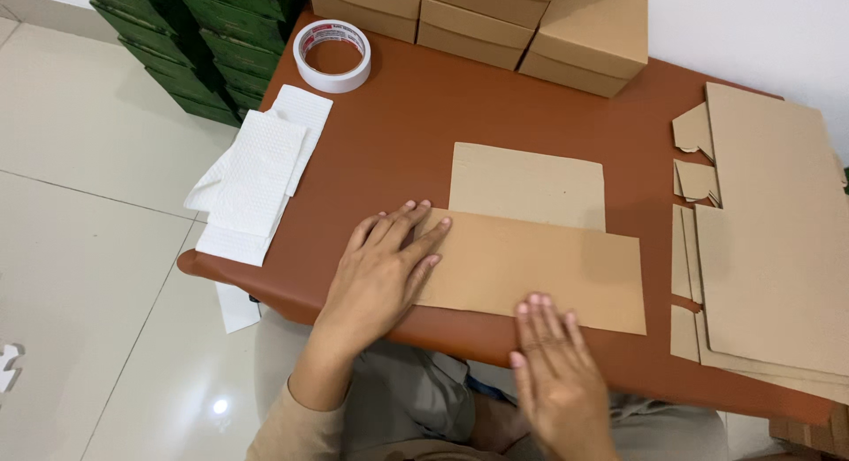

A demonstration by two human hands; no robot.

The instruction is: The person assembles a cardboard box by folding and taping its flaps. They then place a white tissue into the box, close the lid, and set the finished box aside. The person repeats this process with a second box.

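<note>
Both hands, left hand (pixel 386 265) and right hand (pixel 554 372), press flat on a folded cardboard sheet (pixel 531 266) on the brown table (pixel 398 116).

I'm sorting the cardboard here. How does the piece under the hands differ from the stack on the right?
The folded cardboard piece is a single blank, while the flat cardboard stack holds several layered sheets. The piece lies before the person, pressed flat by the left hand and right hand; the stack sits untouched at the table's right edge. Both are plain brown cardboard.
</note>
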